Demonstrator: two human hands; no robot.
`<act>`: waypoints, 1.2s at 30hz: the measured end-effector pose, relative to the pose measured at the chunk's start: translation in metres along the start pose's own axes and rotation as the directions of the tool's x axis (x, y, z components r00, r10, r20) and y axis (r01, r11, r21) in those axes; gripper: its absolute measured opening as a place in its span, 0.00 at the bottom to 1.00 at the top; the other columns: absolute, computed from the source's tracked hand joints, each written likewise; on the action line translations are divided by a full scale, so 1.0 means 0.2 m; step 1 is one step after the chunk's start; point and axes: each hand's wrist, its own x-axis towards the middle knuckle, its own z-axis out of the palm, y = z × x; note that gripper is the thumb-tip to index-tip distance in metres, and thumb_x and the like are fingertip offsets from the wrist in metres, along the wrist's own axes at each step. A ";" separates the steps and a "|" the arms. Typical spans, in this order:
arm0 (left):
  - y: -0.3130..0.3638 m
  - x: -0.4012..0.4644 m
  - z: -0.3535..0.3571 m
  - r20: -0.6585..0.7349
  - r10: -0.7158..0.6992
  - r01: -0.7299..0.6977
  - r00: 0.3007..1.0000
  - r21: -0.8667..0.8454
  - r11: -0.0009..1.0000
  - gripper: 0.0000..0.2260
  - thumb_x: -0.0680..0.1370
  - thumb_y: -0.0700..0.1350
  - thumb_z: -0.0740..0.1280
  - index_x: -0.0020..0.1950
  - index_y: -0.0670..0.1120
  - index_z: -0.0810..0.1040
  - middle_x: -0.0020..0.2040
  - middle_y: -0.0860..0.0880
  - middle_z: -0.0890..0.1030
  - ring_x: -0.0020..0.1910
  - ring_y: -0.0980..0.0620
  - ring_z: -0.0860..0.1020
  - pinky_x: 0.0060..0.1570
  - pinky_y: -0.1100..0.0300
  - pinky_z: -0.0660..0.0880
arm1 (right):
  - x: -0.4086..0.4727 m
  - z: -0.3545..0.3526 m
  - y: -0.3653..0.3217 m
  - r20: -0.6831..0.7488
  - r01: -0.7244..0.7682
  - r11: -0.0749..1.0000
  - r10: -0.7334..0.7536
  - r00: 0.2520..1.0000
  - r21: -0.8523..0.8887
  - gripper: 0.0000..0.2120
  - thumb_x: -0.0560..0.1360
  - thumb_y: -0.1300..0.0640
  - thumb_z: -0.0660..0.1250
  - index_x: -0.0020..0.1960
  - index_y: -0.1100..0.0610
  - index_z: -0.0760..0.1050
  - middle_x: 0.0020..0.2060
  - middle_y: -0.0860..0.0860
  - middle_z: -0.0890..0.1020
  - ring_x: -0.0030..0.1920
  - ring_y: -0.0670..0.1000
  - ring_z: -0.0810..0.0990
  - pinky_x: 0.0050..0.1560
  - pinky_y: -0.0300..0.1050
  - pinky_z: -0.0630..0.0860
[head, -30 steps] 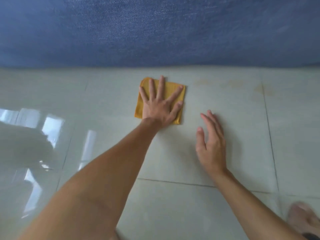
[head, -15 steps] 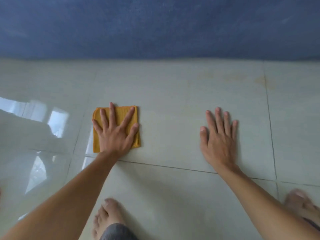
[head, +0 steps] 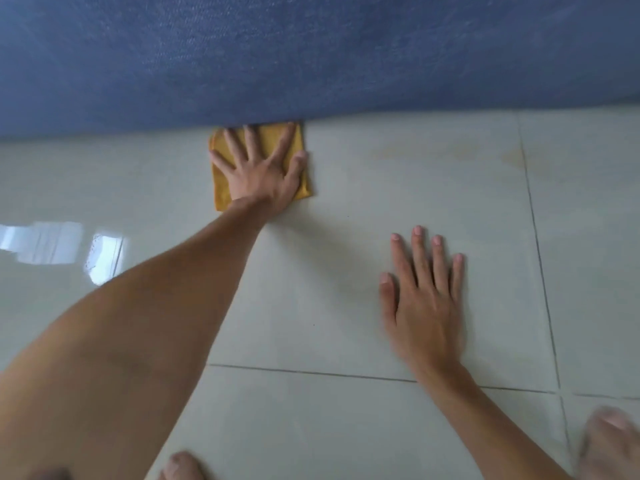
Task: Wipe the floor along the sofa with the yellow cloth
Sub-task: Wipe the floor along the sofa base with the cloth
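Observation:
The folded yellow cloth (head: 220,194) lies on the pale tiled floor (head: 346,271), its far edge right against the base of the blue sofa (head: 311,57). My left hand (head: 261,171) presses flat on the cloth with spread fingers, the fingertips reaching the sofa's lower edge. My right hand (head: 424,299) rests palm down on the bare tile to the right and nearer to me, fingers apart, holding nothing.
The sofa front runs across the whole top of the view. Faint brownish marks (head: 450,150) show on the tile near the sofa at the right. Window glare (head: 52,242) lies on the floor at the left. My bare feet (head: 180,465) (head: 609,441) are at the bottom edge.
My left hand has pushed the cloth from the left and near part of the tile forward and rightward, up against the sofa base. My right hand has stayed flat on the floor.

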 end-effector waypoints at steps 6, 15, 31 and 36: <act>0.40 -0.21 0.04 0.035 0.242 -0.243 0.970 0.014 0.970 0.28 0.78 0.69 0.41 0.78 0.68 0.45 0.82 0.43 0.42 0.78 0.32 0.41 0.69 0.25 0.40 | 0.04 -0.14 0.09 0.020 -0.078 0.843 0.079 0.997 0.532 0.22 0.80 0.55 0.60 0.73 0.60 0.70 0.75 0.57 0.69 0.77 0.56 0.64 0.79 0.56 0.56; 0.13 -0.96 0.15 -0.004 0.386 -0.385 0.923 0.047 0.922 0.27 0.79 0.69 0.46 0.78 0.68 0.49 0.82 0.42 0.49 0.78 0.31 0.50 0.69 0.26 0.50 | 0.01 -0.24 0.32 0.117 -0.227 0.970 0.216 0.969 0.087 0.26 0.80 0.49 0.57 0.76 0.53 0.64 0.78 0.55 0.63 0.79 0.60 0.57 0.76 0.70 0.50; -0.23 -0.29 0.02 -0.006 -0.093 0.094 0.996 0.010 0.996 0.28 0.75 0.71 0.41 0.76 0.72 0.45 0.82 0.45 0.43 0.79 0.33 0.43 0.71 0.27 0.41 | -0.04 -0.09 0.37 0.037 -0.153 0.984 0.156 0.987 -0.091 0.29 0.81 0.45 0.48 0.80 0.53 0.54 0.80 0.55 0.56 0.80 0.60 0.53 0.75 0.72 0.49; 0.27 -0.05 0.04 0.019 0.047 -0.047 0.999 0.014 0.999 0.29 0.75 0.71 0.40 0.77 0.69 0.46 0.82 0.42 0.46 0.79 0.33 0.42 0.70 0.26 0.40 | -0.04 -0.07 0.36 0.036 -0.146 0.986 0.150 0.988 -0.084 0.29 0.81 0.44 0.48 0.80 0.53 0.55 0.80 0.55 0.57 0.80 0.60 0.53 0.76 0.71 0.49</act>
